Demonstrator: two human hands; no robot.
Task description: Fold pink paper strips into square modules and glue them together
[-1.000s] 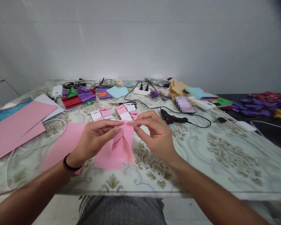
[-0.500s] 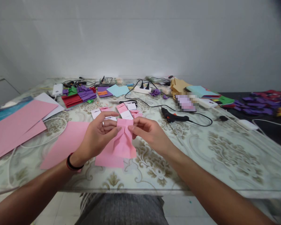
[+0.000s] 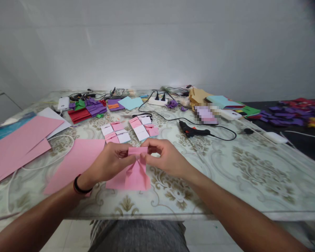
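Between my hands is a folded piece of pink paper (image 3: pixel 137 176), creased and gathered below a flat top band. My left hand (image 3: pixel 112 161) pinches its left side, thumb on the front near the middle. My right hand (image 3: pixel 164 157) is closed on the right side, with the thumb pressing beside the left thumb. Below the folded piece lies a flat pink sheet (image 3: pixel 112 184), partly covered by it. A larger pink sheet (image 3: pixel 73 162) lies under my left forearm. Just beyond my hands are two folded pink-and-white paper pieces, one on the left (image 3: pixel 115 132) and one on the right (image 3: pixel 143 127).
A black glue gun (image 3: pixel 194 131) lies at right with its cord. A white power strip (image 3: pixel 158 101) stands at the back. Large pink sheets (image 3: pixel 23 143) lie at far left, purple folded papers (image 3: pixel 96 106) behind. A dark surface at far right holds purple pieces (image 3: pixel 286 115).
Both hands have come lower and nearer with the folded pink paper, uncovering the pink-and-white pieces behind. The thumbs are now closer together, and the paper's top band looks folded more sharply.
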